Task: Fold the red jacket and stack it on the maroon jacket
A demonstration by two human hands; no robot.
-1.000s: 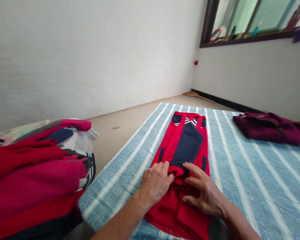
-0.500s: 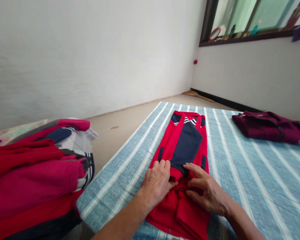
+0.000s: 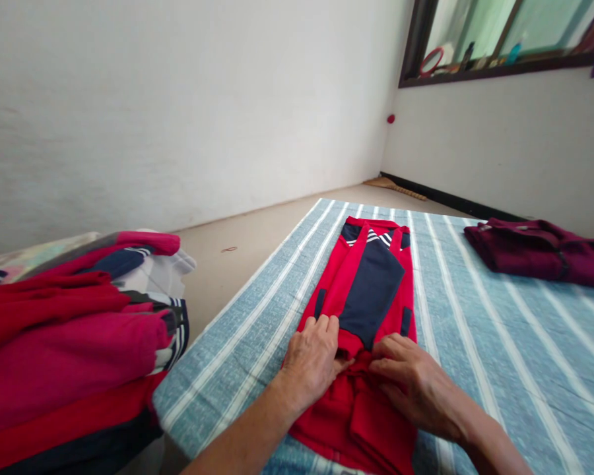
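Observation:
A red and navy jacket [image 3: 373, 284] with white chevron stripes lies lengthwise in front of me, its sides and sleeves folded inward. My left hand [image 3: 311, 356] pinches the red cloth near the jacket's middle, thumb tucked under the fabric. Just to the right, my right hand [image 3: 408, 376] has its fingers curled on the same red cloth, closed on a bunched fold. The jacket's lower red part [image 3: 371, 422] lies rumpled between my wrists, partly covered by my hands.
Blue-and-white striped cloth [image 3: 257, 330] covers the surface under the jacket. Folded maroon clothing [image 3: 539, 254] lies at the right. A heap of red, pink and navy clothes [image 3: 74, 349] stands at the left. White walls and a window [image 3: 509, 33] are behind.
My right hand's fingers have drawn together and closed on the red cloth. The left hand keeps its hold in the same place. The view has shifted slightly.

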